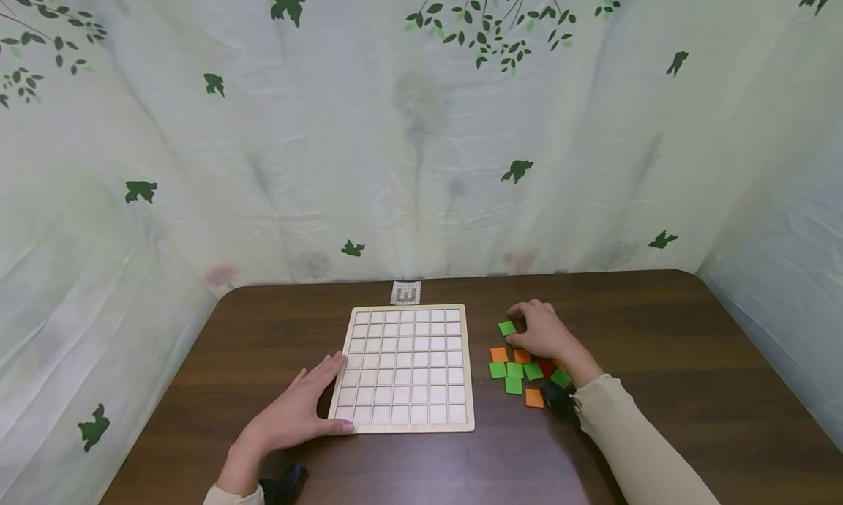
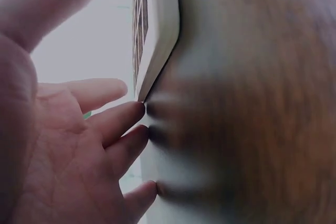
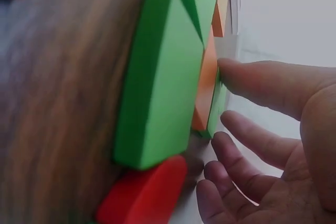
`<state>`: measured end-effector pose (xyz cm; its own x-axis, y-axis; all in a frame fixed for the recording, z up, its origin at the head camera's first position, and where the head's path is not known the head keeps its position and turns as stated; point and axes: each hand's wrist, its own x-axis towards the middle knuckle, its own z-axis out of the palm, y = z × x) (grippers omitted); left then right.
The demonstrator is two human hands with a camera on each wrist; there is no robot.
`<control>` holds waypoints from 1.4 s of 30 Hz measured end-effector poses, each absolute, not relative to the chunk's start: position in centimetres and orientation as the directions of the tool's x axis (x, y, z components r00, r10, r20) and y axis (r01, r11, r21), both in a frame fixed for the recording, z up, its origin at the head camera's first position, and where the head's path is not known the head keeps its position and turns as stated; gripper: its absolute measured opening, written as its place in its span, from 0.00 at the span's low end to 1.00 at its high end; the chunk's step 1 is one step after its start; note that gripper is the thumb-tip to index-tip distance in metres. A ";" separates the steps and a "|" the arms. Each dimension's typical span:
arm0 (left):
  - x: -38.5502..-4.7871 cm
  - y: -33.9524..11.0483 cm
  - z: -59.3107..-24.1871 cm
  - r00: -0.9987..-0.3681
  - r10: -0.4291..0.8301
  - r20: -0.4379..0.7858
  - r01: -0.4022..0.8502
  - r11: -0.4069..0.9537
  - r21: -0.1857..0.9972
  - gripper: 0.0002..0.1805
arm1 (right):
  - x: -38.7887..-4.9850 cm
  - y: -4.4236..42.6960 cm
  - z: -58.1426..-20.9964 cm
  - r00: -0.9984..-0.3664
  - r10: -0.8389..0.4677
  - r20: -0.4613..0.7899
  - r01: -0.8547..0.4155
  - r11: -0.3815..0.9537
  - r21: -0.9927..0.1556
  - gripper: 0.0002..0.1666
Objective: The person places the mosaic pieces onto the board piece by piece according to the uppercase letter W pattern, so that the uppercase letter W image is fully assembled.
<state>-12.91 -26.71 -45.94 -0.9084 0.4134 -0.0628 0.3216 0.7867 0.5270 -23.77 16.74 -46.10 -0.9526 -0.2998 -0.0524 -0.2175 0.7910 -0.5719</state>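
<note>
A pale board (image 1: 403, 368) with a grid of white squares lies on the brown table. My left hand (image 1: 296, 411) rests at its left side, fingers spread along the edge and thumb on the near left corner. In the left wrist view, the fingertips of that hand (image 2: 84, 145) meet the table beside the board's edge (image 2: 163, 30). Right of the board, my right hand (image 1: 546, 333) has thumb and index finger on either side of a green tile (image 1: 506, 328); contact is unclear. The right wrist view shows this hand (image 3: 262, 145) with fingers apart beside green tiles (image 3: 157, 82).
Several green tiles (image 1: 514, 385) and orange tiles (image 1: 534, 398) lie loose right of the board, with a red piece (image 1: 546, 367) partly under the right wrist. A small printed card (image 1: 405, 293) lies beyond the board's far edge. A leaf-patterned curtain (image 1: 421, 139) hangs behind the table.
</note>
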 end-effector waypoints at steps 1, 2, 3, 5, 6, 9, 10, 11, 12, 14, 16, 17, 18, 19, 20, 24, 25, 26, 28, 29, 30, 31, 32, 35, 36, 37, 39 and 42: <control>-12.9 -26.7 -46.0 -0.907 0.416 -0.064 0.324 0.787 0.524 0.62 | -23.8 16.7 -46.1 -0.952 -0.301 -0.048 -0.222 0.793 -0.567 0.27; -12.9 -26.7 -46.0 -0.906 0.418 -0.067 0.324 0.788 0.524 0.62 | -23.7 16.6 -46.1 -0.952 -0.304 -0.044 -0.228 0.795 -0.562 0.26; -12.9 -26.7 -46.0 -0.905 0.419 -0.071 0.324 0.789 0.522 0.62 | -23.7 16.5 -46.0 -0.952 -0.304 -0.039 -0.232 0.798 -0.557 0.24; -13.0 -26.7 -46.0 -0.905 0.418 -0.077 0.321 0.791 0.521 0.61 | -23.7 16.3 -46.0 -0.953 -0.301 -0.030 -0.238 0.805 -0.543 0.23; -13.0 -26.7 -46.0 -0.904 0.420 -0.076 0.325 0.793 0.516 0.61 | -23.7 16.2 -46.0 -0.954 -0.300 -0.025 -0.240 0.811 -0.534 0.22; -12.9 -26.7 -46.1 -0.904 0.421 -0.077 0.324 0.791 0.519 0.61 | -23.7 16.1 -46.1 -0.956 -0.292 -0.022 -0.240 0.826 -0.510 0.19; -12.9 -26.7 -46.1 -0.904 0.420 -0.078 0.323 0.790 0.521 0.61 | -23.6 16.0 -46.1 -0.956 -0.292 -0.019 -0.244 0.832 -0.498 0.18; -12.9 -26.7 -46.1 -0.904 0.422 -0.077 0.324 0.790 0.520 0.61 | -23.6 16.0 -46.2 -0.955 -0.295 -0.017 -0.250 0.838 -0.486 0.17; -12.9 -26.7 -46.1 -0.903 0.423 -0.075 0.327 0.789 0.520 0.61 | -23.6 15.9 -46.2 -0.954 -0.298 -0.015 -0.256 0.843 -0.473 0.17; -12.8 -26.8 -46.1 -0.904 0.420 -0.081 0.320 0.789 0.525 0.61 | -23.6 15.9 -46.2 -0.952 -0.307 -0.011 -0.270 0.851 -0.449 0.16; -12.8 -26.8 -46.1 -0.903 0.422 -0.078 0.323 0.788 0.525 0.61 | -23.6 15.9 -46.2 -0.948 -0.317 -0.010 -0.282 0.857 -0.432 0.15; -12.8 -26.8 -46.1 -0.902 0.424 -0.076 0.326 0.787 0.524 0.61 | -23.6 15.9 -46.2 -0.947 -0.320 -0.010 -0.285 0.856 -0.431 0.15; -12.9 -26.9 -46.1 -0.902 0.426 -0.075 0.327 0.786 0.524 0.61 | -23.6 15.9 -46.2 -0.948 -0.318 -0.012 -0.280 0.853 -0.440 0.16; -12.9 -26.9 -46.1 -0.901 0.426 -0.077 0.326 0.784 0.528 0.61 | -23.6 16.0 -46.2 -0.950 -0.313 -0.014 -0.273 0.848 -0.455 0.16; -12.9 -26.9 -46.2 -0.901 0.427 -0.077 0.326 0.783 0.530 0.61 | -23.6 16.0 -46.2 -0.952 -0.306 -0.014 -0.263 0.842 -0.472 0.16; -12.9 -26.9 -46.1 -0.899 0.430 -0.078 0.326 0.778 0.537 0.62 | -23.6 15.9 -46.1 -0.960 -0.279 -0.004 -0.232 0.808 -0.542 0.17; -13.0 -26.9 -46.1 -0.900 0.430 -0.079 0.325 0.778 0.537 0.62 | -23.6 15.9 -46.0 -0.961 -0.277 0.000 -0.231 0.802 -0.552 0.17; -13.0 -26.9 -46.1 -0.900 0.429 -0.079 0.324 0.779 0.536 0.62 | -23.5 15.8 -45.9 -0.961 -0.278 0.004 -0.233 0.796 -0.559 0.17; -13.0 -26.9 -46.1 -0.901 0.427 -0.080 0.321 0.778 0.539 0.62 | -23.3 15.7 -45.7 -0.959 -0.283 0.012 -0.238 0.785 -0.571 0.17; -13.0 -26.9 -46.0 -0.901 0.427 -0.081 0.321 0.778 0.541 0.62 | -23.2 15.6 -45.6 -0.958 -0.287 0.014 -0.241 0.779 -0.579 0.17; -13.0 -26.9 -46.0 -0.900 0.427 -0.083 0.319 0.777 0.542 0.62 | -23.0 15.4 -45.4 -0.957 -0.290 0.016 -0.244 0.772 -0.588 0.17; -13.0 -26.9 -46.0 -0.900 0.427 -0.084 0.318 0.777 0.543 0.62 | -22.9 15.3 -45.3 -0.956 -0.293 0.020 -0.247 0.766 -0.593 0.17; -13.0 -26.9 -46.0 -0.900 0.428 -0.085 0.317 0.776 0.545 0.62 | -22.8 15.1 -45.2 -0.954 -0.300 0.025 -0.255 0.759 -0.600 0.17; -13.1 -26.9 -46.0 -0.900 0.427 -0.087 0.316 0.777 0.545 0.62 | -22.4 14.5 -44.9 -0.948 -0.314 0.046 -0.275 0.741 -0.612 0.17; -13.1 -26.9 -46.0 -0.900 0.427 -0.087 0.316 0.778 0.543 0.62 | -22.3 14.3 -44.8 -0.947 -0.318 0.053 -0.282 0.737 -0.614 0.17; -13.1 -26.9 -46.0 -0.900 0.427 -0.088 0.316 0.778 0.543 0.62 | -22.3 14.1 -44.8 -0.945 -0.321 0.061 -0.289 0.732 -0.617 0.17; -13.2 -27.0 -46.0 -0.900 0.427 -0.088 0.317 0.779 0.541 0.62 | -22.1 13.7 -44.7 -0.943 -0.325 0.075 -0.299 0.724 -0.621 0.17; -13.1 -26.9 -46.0 -0.899 0.428 -0.091 0.315 0.777 0.545 0.62 | -21.9 13.1 -44.7 -0.941 -0.328 0.086 -0.306 0.714 -0.630 0.16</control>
<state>-13.15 -26.92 -46.04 -0.8993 0.4279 -0.0906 0.3149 0.7772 0.5448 -21.92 13.11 -44.65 -0.9408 -0.3279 0.0862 -0.3065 0.7135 -0.6300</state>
